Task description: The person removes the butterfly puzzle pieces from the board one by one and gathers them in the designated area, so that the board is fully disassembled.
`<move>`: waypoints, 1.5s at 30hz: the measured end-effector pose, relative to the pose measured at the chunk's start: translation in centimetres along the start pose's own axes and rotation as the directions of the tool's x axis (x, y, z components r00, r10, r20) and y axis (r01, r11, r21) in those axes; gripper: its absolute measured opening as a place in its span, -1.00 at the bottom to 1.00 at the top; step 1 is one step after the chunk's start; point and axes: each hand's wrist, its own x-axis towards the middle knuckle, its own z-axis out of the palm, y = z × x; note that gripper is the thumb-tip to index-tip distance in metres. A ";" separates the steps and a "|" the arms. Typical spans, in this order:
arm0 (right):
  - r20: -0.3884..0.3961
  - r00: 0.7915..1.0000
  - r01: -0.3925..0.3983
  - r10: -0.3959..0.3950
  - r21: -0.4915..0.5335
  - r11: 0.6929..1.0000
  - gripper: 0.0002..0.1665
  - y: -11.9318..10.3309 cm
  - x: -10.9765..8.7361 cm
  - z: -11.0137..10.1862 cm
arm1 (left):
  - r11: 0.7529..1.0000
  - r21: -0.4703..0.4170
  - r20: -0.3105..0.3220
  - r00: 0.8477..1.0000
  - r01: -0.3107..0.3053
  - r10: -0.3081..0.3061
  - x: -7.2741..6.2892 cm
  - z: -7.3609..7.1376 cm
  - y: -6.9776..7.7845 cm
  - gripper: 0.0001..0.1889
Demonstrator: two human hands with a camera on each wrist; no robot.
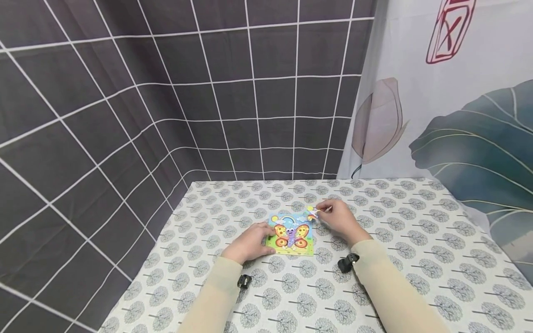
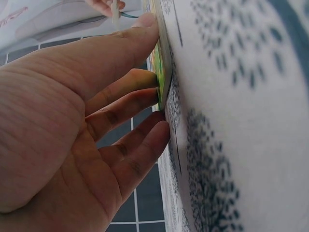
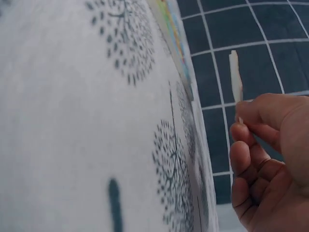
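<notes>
A flat square puzzle board (image 1: 290,234) with a butterfly, a sun and a rainbow lies on the cloth. My left hand (image 1: 251,241) rests along its left edge, thumb near the front corner and fingers farther up. In the left wrist view the thumb (image 2: 140,24) and loosely bent fingers (image 2: 128,101) touch the board's side (image 2: 165,72). Past the board's back right corner, my right hand (image 1: 338,218) pinches a small colourful puzzle piece (image 1: 312,213) between thumb and fingertips. The right wrist view shows this piece (image 3: 235,77) edge-on, thin and pale, raised above the cloth.
A pale cloth with grey tree prints (image 1: 233,203) covers the table. Behind it hangs a dark curtain with white grid lines (image 1: 270,97); a white curtain with large leaf prints (image 1: 470,138) hangs at the right. Black straps (image 1: 348,262) sit by both wrists.
</notes>
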 end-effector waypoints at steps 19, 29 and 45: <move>-0.008 1.000 -0.010 0.009 -0.050 0.999 -0.79 2.3 -0.8 -0.7 | 1.000 0.003 0.002 1.000 0.006 -0.006 0.1 0.4 -0.5 -0.37; 0.007 1.000 -0.026 0.026 -0.065 0.998 -0.80 2.9 -0.7 -1.3 | 1.000 -0.022 0.002 1.000 0.015 -0.015 0.1 0.4 -0.5 -0.36; -0.026 0.992 -0.128 0.126 -0.076 0.989 -0.77 2.7 -0.8 -1.3 | 0.999 -0.035 0.006 1.000 0.016 -0.016 0.0 0.2 -0.5 -0.36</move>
